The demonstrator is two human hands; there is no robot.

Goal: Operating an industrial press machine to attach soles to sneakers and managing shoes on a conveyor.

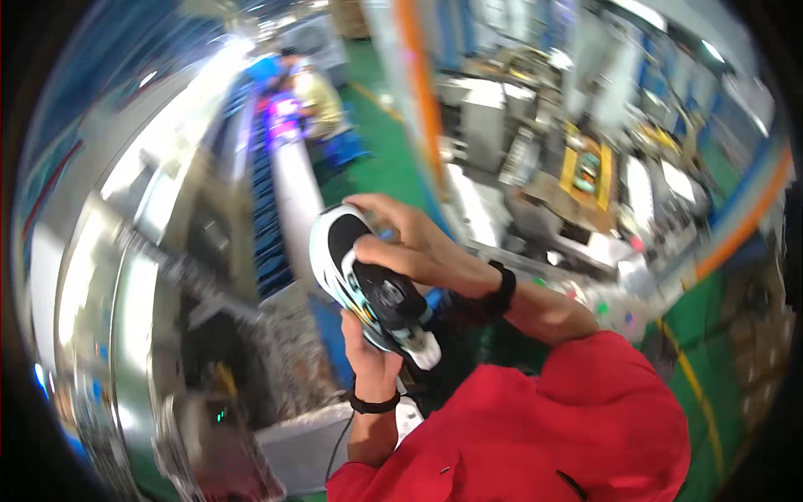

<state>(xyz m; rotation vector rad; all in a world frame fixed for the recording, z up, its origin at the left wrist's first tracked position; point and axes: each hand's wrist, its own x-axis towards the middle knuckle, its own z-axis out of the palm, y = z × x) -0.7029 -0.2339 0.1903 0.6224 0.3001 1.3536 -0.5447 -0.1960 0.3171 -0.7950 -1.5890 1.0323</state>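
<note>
A black sneaker [381,289] with a white toe edge and pale teal side patches is held up in front of my red shirt. Its toe points away to the upper left, and a white piece [425,350] sticks out at the near end. My right hand [406,247] grips it from the right near the toe, thumb on the dark upper and fingers curled over the far edge. From below, my left hand [370,360] holds the near left side, its fingers partly hidden by the sneaker. Dark bands circle both wrists.
A pale belt [299,176] beside a dark ribbed strip runs away on the left, with a person [318,105] in yellow near its far end. An orange post [418,84] stands ahead. The cluttered bench [544,188] on the right bears a yellow-edged tray [604,199].
</note>
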